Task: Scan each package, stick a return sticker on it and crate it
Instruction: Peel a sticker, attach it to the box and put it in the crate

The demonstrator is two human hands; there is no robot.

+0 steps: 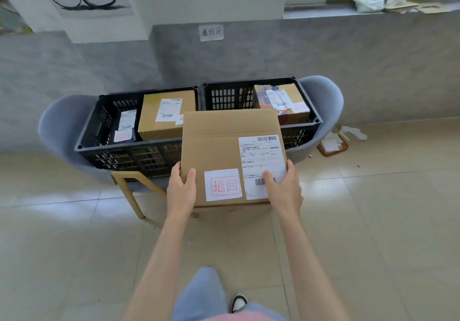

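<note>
The left hand (180,191) and right hand (286,190) hold a cardboard box (219,146) over the tiled floor, with the fingers (175,171) clamped round its near edges. The right thumb lies on the shipping label (261,156). A red-printed return sticker (222,185) sits just left of it. Beyond, the left crate (129,151) and right crate (224,99) stand side by side on grey chairs (57,126), each holding stickered packages (164,114).

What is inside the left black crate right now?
The left crate holds a dark parcel and a brown box, both labelled. The held carton covers its right end, so anything there is hidden.
</note>
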